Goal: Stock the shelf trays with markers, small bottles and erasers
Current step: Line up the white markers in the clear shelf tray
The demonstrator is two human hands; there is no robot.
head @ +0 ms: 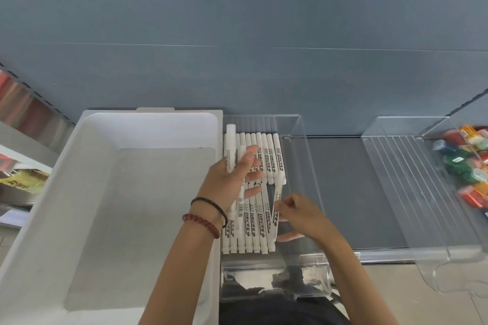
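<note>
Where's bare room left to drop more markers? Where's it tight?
Marker tray: bare strip between the marker rows and its right wall. Grey shelf between it and the ridged tray is bare. Crowded: the tray's left half, under left hand and right hand.

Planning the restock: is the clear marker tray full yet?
Not full: the white markers fill only the left side of the clear tray; its right side is bare.

even soft daylight; edges blurred and bowed; faint shadows.
</note>
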